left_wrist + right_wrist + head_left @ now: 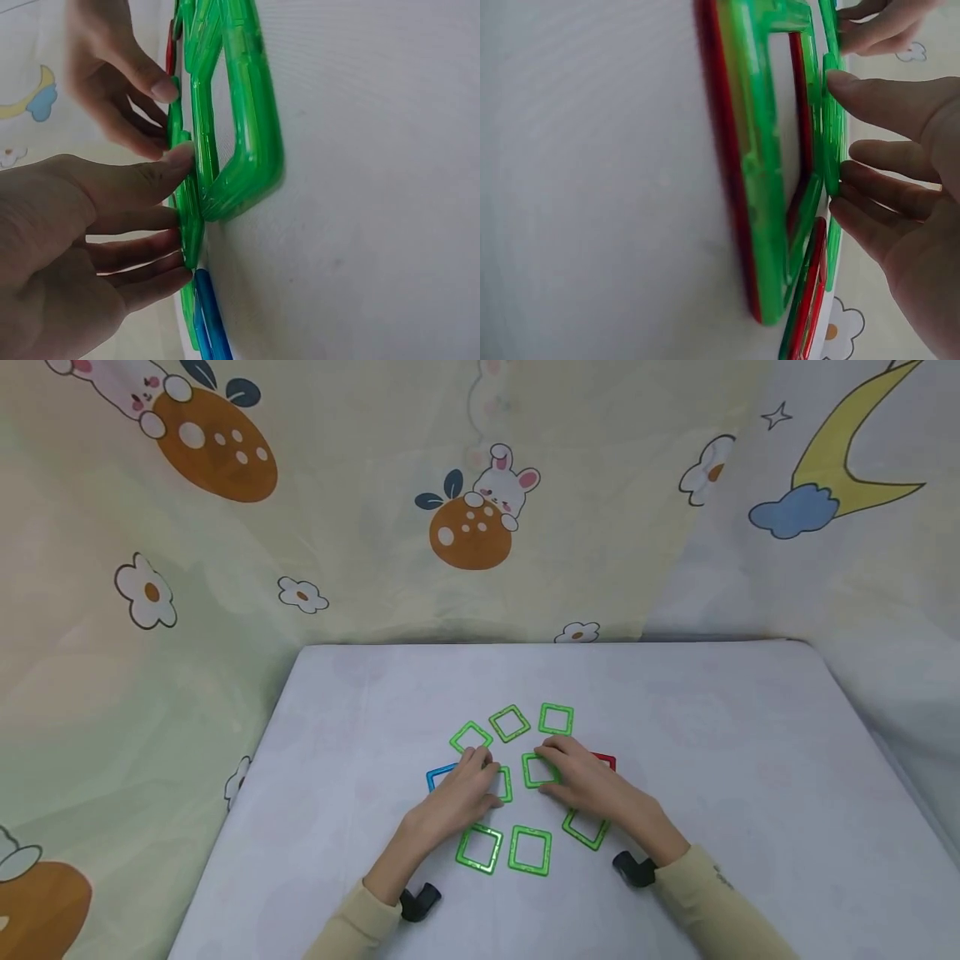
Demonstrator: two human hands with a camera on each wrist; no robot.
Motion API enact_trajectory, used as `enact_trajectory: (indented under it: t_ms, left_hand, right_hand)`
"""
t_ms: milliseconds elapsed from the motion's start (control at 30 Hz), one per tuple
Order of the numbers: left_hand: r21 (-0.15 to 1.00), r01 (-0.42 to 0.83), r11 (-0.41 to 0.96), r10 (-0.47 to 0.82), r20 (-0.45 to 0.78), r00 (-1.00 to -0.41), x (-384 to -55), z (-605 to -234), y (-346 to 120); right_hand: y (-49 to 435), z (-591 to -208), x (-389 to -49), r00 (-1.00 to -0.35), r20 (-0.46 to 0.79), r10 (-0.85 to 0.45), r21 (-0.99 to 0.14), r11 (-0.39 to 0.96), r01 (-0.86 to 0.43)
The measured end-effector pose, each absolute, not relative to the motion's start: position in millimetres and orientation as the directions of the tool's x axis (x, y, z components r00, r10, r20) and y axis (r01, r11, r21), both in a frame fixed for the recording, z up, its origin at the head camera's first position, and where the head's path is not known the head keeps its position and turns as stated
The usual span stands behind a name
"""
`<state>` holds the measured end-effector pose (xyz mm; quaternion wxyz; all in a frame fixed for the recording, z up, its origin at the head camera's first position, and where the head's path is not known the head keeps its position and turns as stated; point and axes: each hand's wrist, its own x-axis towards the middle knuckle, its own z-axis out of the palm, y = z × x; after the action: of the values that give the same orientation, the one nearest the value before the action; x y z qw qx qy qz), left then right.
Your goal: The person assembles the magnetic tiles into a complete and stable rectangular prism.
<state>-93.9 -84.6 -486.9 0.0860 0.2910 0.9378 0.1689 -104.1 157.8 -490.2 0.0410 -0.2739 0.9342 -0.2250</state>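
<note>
My left hand [459,792] spans a green square magnetic tile [507,785], with the thumb at its near edge and fingers toward the far edge. A blue tile [431,781] shows partly from beneath that hand. To the right, my right hand [588,781] holds another green square magnetic tile [527,772] between thumb and fingers at opposite edges. In the right wrist view its fingertips [840,81] sit right at this tile's rim. Part of a red tile [609,760] appears behind the right hand. Both held tiles lie flat at the table surface.
Three green tiles lie beyond the hands: left [453,742], middle [497,731] and right [557,705]. Nearer are green tiles at left [476,865], centre [528,870] and right [581,839]; the right one has red beneath it in the right wrist view. All rest on a white-covered table [337,710].
</note>
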Motion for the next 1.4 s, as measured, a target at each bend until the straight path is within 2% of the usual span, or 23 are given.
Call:
enact_trajectory:
  t_ms: [700, 1400]
  left_hand:
    - [0.389, 0.474, 0.79, 0.544, -0.089, -0.834, -97.7, -482.1, -80.3]
    - [0.41, 0.492, 0.768, 0.569, -0.084, -0.818, -106.3, -485.2, -71.4]
  right_hand:
    - [158.2, -489.2, -107.1, -0.835, 0.048, -0.548, -0.449, 0.735, -0.508]
    - [154.0, -482.9, -105.4, -0.839, -0.007, -0.543, -0.443, 0.754, -0.484]
